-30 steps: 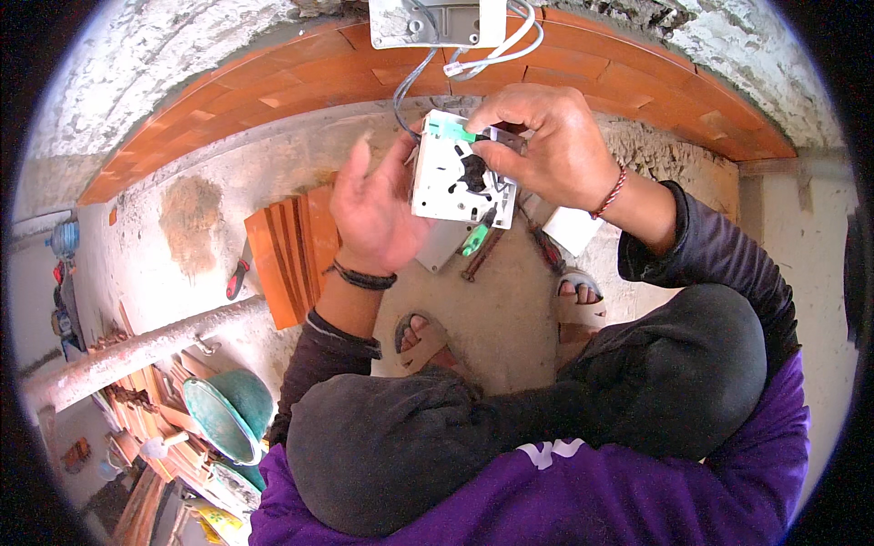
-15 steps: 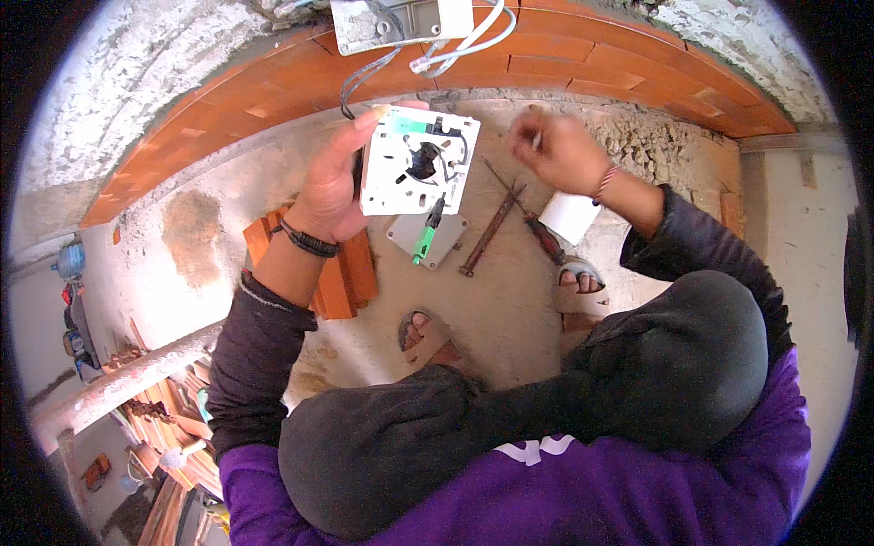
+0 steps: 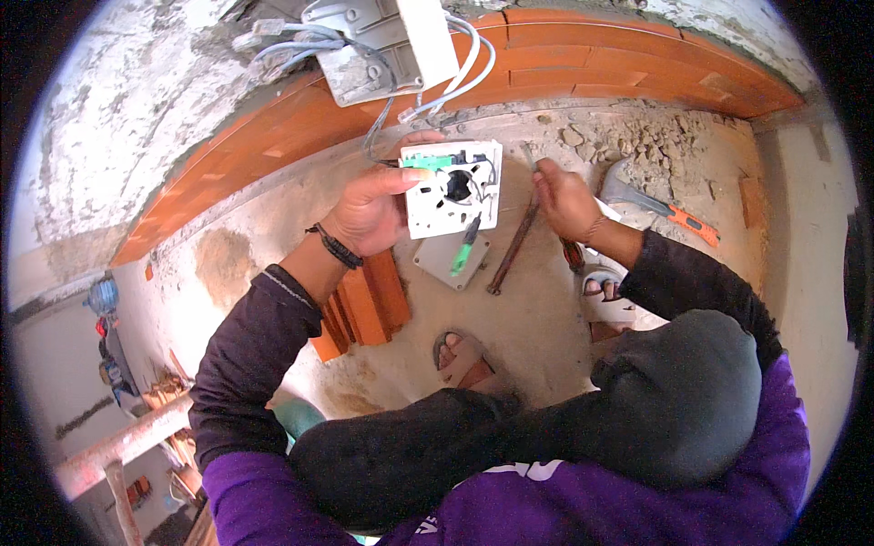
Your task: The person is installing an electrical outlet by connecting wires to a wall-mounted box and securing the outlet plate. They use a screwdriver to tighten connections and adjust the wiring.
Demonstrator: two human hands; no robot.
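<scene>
My left hand (image 3: 366, 214) holds a white square fibre-optic wall outlet (image 3: 428, 217) by its left side, open face up. The thumb lies over its upper left corner, beside a green adapter (image 3: 426, 162). A thin black cable coils inside the outlet, and a green fibre connector (image 3: 462, 258) hangs from its lower edge. To the right of the outlet and apart from it is my right hand (image 3: 566, 202), its fingers pinched together. Something small and pale seems to show at the fingertips, too small to name.
A grey box (image 3: 428, 41) with loose grey cables (image 3: 469, 68) is on the wall ahead. On the floor lie a grey cover plate (image 3: 437, 257), a rusty metal rod (image 3: 514, 247), a screwdriver handle (image 3: 573, 256), a hammer (image 3: 685, 220) and orange hollow brick (image 3: 387, 296). Rubble (image 3: 637, 141) lines the wall.
The view has shifted, bringing the hammer and more of the wall box into sight. My left thumb now lies over the outlet's front corner. My right hand has come lower, its fingers pinched.
</scene>
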